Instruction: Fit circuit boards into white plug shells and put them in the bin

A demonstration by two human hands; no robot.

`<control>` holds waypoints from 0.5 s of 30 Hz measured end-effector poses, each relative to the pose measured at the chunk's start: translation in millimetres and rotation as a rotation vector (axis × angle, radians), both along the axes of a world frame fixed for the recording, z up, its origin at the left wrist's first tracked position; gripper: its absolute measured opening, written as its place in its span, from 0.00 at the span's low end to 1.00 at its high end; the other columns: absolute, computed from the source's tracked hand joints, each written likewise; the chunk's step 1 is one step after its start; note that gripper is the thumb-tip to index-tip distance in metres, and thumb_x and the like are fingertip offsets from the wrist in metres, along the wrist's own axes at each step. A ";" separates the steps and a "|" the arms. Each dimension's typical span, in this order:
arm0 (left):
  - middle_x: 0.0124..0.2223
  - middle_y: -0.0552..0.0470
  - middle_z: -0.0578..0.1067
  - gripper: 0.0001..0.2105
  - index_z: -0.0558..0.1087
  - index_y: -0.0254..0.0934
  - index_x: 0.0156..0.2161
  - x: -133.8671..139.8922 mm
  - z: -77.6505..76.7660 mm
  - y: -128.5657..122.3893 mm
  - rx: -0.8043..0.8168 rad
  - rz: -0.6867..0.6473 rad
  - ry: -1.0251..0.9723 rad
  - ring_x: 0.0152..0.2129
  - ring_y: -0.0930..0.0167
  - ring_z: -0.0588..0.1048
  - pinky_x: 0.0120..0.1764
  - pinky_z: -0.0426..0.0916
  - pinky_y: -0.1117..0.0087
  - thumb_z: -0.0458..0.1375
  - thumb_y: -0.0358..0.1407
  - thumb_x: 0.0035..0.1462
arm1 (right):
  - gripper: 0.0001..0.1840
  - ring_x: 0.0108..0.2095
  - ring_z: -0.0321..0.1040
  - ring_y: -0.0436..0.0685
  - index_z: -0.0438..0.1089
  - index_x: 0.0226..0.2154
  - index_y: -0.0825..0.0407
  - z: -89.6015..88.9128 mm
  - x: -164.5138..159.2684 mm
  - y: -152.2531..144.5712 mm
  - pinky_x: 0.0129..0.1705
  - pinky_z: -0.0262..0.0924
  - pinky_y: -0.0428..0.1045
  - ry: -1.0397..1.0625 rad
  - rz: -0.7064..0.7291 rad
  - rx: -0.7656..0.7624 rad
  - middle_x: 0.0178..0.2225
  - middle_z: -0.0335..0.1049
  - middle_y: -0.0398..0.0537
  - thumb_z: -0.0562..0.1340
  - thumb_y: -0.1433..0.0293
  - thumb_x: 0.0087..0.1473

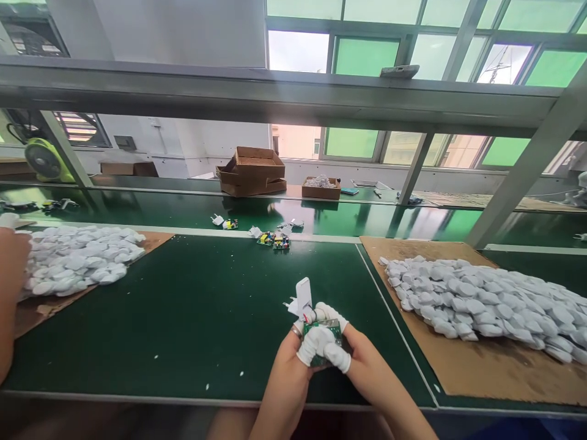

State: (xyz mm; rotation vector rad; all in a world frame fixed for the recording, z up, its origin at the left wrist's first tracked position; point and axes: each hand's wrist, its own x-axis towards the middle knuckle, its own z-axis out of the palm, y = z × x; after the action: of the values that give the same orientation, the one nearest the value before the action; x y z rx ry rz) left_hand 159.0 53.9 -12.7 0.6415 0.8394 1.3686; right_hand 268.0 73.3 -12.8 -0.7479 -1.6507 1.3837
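Observation:
Close to the table's front edge, my left hand point(308, 343) and my right hand point(338, 349) meet around a green circuit board point(329, 327). White finger covers are on the fingertips of both, and the thumbs press side by side on the board. A white plastic plug housing point(303, 294) with metal prongs sticks up beyond my left fingers. A short red wire shows between housing and board. The fingers hide much of the board, and its underside cannot be seen.
White plastic pieces are heaped on cardboard at right point(477, 299) and left point(77, 260). Another person's arm point(13, 305) reaches in at far left. Circuit boards with plugs point(274, 239) lie ahead by a pale rail. Behind stand cardboard boxes point(252, 174); a metal beam point(275, 101) crosses above.

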 end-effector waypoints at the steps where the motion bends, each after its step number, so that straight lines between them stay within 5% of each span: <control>1: 0.34 0.49 0.73 0.27 0.66 0.34 0.42 0.4 -0.4 0.3 0.011 -0.001 0.015 0.32 0.68 0.70 0.32 0.66 0.72 0.62 0.44 0.34 | 0.27 0.48 0.55 0.55 0.58 0.47 0.50 -0.6 -0.7 0.5 0.51 0.46 0.50 0.015 -0.008 -0.016 0.48 0.59 0.48 0.60 0.60 0.44; 9: 0.48 0.47 0.65 0.26 0.61 0.37 0.47 0.4 -3.3 -0.2 0.127 -0.116 0.295 0.44 0.66 0.63 0.46 0.60 0.69 0.60 0.37 0.40 | 0.19 0.42 0.60 0.58 0.66 0.39 0.51 -1.9 -3.8 6.2 0.45 0.53 0.53 0.045 -0.162 -0.074 0.41 0.66 0.47 0.56 0.59 0.47; 15: 0.43 0.46 0.70 0.25 0.66 0.35 0.43 1.7 -1.9 -1.4 0.140 -0.054 0.141 0.43 0.64 0.65 0.47 0.58 0.66 0.62 0.38 0.36 | 0.21 0.46 0.57 0.56 0.63 0.42 0.50 1.2 -2.5 2.1 0.46 0.52 0.49 0.102 -0.137 -0.100 0.43 0.65 0.45 0.56 0.57 0.47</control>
State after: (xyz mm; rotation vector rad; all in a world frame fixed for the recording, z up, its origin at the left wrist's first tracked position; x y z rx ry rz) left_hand 160.6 52.5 -14.6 0.8712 0.8367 1.3535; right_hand 265.5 75.4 -11.6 -0.8188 -1.4340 1.3914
